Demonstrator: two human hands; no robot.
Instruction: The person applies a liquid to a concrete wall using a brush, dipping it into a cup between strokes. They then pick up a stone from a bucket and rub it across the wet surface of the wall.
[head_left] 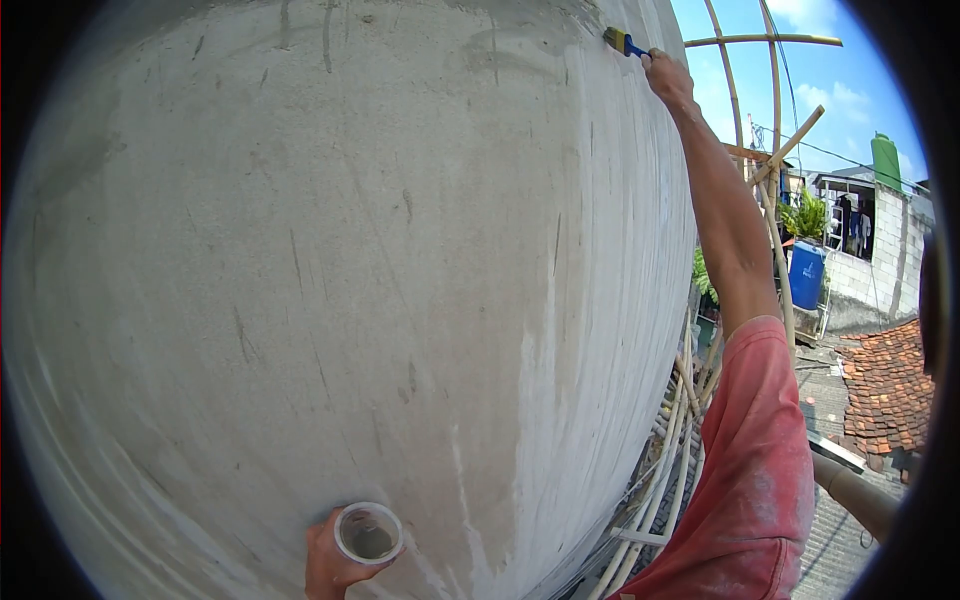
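Observation:
My right hand [668,78], at the end of a raised arm, grips the blue handle of a paintbrush [620,41] near the top right of the wall. The brush's bristles are against the grey plastered wall [400,250] or very close to it. Low in the view, my left hand [328,560] is wrapped round a cup [368,532] with a pale rim. Something greyish lies inside the cup; I cannot make out what. Whitish streaks run down the wall's right side, and darker damp-looking patches show along its top.
Bamboo scaffold poles [775,200] stand right of the wall, with more poles [660,470] lower down. Beyond are a blue drum [806,274], a tiled roof [885,390], a block wall [895,250] and a green tank [885,160]. A thick pole [855,492] lies at lower right.

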